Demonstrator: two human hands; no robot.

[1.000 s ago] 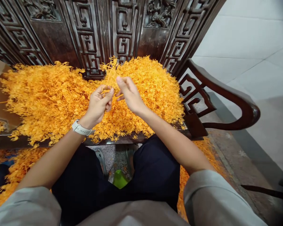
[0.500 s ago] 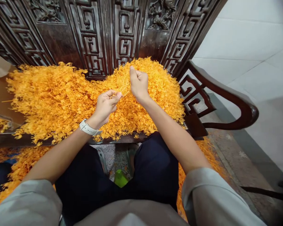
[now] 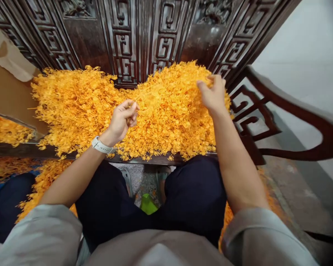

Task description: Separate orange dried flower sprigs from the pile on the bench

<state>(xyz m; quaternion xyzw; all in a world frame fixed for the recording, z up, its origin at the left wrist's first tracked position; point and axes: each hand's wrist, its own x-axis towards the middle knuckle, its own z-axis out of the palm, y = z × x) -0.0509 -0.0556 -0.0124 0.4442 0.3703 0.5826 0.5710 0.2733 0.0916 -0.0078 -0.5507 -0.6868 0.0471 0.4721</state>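
A large heap of orange plastic flower sprigs (image 3: 172,129) with thin stems and small spiky heads lies on a dark wooden bench seat (image 3: 155,159). My left hand (image 3: 124,119), with a white watch band (image 3: 102,145) on its wrist, is above the heap's front middle. Its thumb and fingers are pinched on a thin orange sprig, which blends into the heap behind. At the heap's right side is my right hand (image 3: 214,94), thumb and fingers apart, with sprigs between and behind them. Its fingertips are partly blurred.
A carved dark backrest (image 3: 91,44) rises behind the heap. To the right stands a curved wooden armrest (image 3: 296,111) near a pale wall (image 3: 299,55). A cardboard box (image 3: 11,85) is at left. Below are a green object (image 3: 148,204) and more orange sprigs (image 3: 48,184).
My right hand has parted from the left and moved right to the heap's side, its fingers spreading. My left hand stays pinched in about the same place. The view has shifted slightly.
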